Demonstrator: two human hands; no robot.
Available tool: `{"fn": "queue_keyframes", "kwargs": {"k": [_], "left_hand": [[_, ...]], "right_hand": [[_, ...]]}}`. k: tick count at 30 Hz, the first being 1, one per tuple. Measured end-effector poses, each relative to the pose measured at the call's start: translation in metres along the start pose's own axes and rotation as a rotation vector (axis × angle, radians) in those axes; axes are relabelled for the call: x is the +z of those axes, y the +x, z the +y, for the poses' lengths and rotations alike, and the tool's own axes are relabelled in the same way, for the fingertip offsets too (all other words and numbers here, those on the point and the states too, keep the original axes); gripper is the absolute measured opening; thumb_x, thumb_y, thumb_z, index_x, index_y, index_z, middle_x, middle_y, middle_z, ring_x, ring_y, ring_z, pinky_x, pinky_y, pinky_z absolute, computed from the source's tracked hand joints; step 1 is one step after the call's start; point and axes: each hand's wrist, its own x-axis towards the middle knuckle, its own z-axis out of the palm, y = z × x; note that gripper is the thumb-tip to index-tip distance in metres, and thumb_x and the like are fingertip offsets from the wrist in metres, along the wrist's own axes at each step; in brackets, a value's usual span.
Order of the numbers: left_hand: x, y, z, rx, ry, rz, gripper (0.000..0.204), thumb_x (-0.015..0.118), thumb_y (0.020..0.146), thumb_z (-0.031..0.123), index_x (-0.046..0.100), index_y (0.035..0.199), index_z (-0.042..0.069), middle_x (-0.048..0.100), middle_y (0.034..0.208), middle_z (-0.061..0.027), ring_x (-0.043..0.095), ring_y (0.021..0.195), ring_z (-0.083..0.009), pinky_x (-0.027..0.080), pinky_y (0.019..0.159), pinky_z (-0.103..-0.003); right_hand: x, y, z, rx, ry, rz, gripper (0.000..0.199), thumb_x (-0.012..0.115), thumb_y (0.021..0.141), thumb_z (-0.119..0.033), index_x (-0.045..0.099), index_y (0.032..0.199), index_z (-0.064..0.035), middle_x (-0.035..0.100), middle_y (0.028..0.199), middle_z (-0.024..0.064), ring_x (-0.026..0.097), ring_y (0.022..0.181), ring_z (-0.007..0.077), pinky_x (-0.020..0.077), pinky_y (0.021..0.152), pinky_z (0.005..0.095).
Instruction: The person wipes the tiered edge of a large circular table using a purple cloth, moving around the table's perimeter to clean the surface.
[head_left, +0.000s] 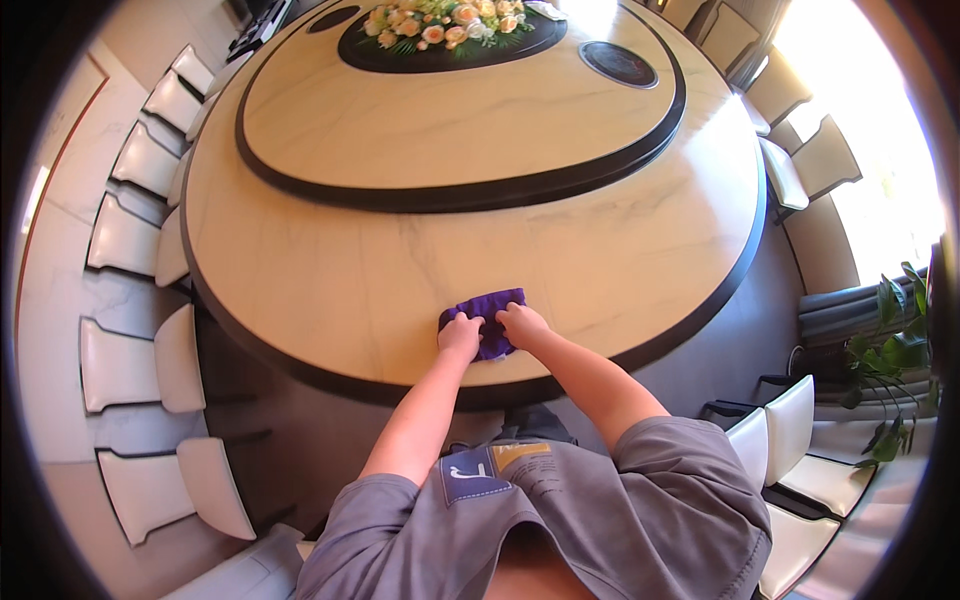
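Note:
A purple cloth point(490, 301), bunched and folded, lies on the pale marble-look table point(330, 270) close to its near edge. My left hand point(460, 334) grips the cloth's left side, fingers curled into it. On the cloth's right side my right hand point(523, 326) holds on in the same way, its fingertips partly hidden. Both forearms reach forward over the table's dark rim.
A raised turntable point(450, 130) with a black edge fills the table's middle, bearing a flower arrangement point(450, 22) and a dark round inset point(618, 64). White chairs point(120, 365) line both sides. A leafy plant point(895, 350) stands at right.

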Motion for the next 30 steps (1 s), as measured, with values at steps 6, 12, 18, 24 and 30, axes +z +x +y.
{"fn": "queue_keyframes", "kwargs": {"k": [6,12,18,24,30], "left_hand": [[0.035,-0.109,-0.031,0.035,-0.072,-0.001,0.019,0.059,0.087,0.022,0.065,0.104,0.017,0.060,0.106,-0.0126,0.062,0.095,-0.0303,0.051,0.080,-0.046],[0.040,-0.123,-0.040,0.006,-0.053,0.092,0.019,0.056,0.087,0.017,0.066,0.102,0.017,0.060,0.099,-0.0117,0.062,0.091,-0.0294,0.052,0.074,-0.044],[0.020,-0.081,-0.043,-0.029,-0.079,0.080,0.018,0.050,0.088,0.015,0.065,0.098,0.016,0.059,0.098,-0.0133,0.062,0.091,-0.0309,0.052,0.075,-0.044],[-0.021,0.041,-0.064,-0.052,-0.115,0.130,0.015,0.051,0.088,0.019,0.065,0.094,0.015,0.059,0.097,-0.0137,0.062,0.091,-0.0318,0.052,0.074,-0.045],[-0.059,0.182,-0.088,-0.091,-0.104,0.224,0.016,0.050,0.087,0.018,0.065,0.094,0.016,0.060,0.098,-0.0127,0.061,0.090,-0.0320,0.052,0.075,-0.046]], "right_hand": [[0.074,-0.086,-0.063,-0.054,-0.053,0.155,0.025,0.062,0.078,-0.011,0.061,0.104,-0.0093,0.056,0.097,0.0156,0.060,0.091,0.0347,0.0498,0.080,0.0437],[0.082,-0.095,-0.086,-0.044,-0.058,0.234,0.021,0.055,0.080,-0.006,0.063,0.099,-0.0089,0.056,0.091,0.0146,0.060,0.087,0.0339,0.0497,0.080,0.0426],[0.068,-0.048,-0.071,-0.044,-0.003,0.300,0.021,0.059,0.075,-0.004,0.064,0.095,-0.0088,0.057,0.088,0.0135,0.059,0.087,0.0335,0.0498,0.078,0.0421],[0.026,0.060,-0.043,-0.030,0.129,0.423,0.021,0.061,0.073,-0.004,0.065,0.094,-0.0076,0.056,0.086,0.0135,0.059,0.085,0.0338,0.0505,0.076,0.0429],[-0.031,0.190,-0.010,-0.030,0.143,0.541,0.021,0.060,0.077,-0.005,0.067,0.096,-0.0073,0.057,0.088,0.0149,0.059,0.084,0.0347,0.0509,0.075,0.0431]]}}
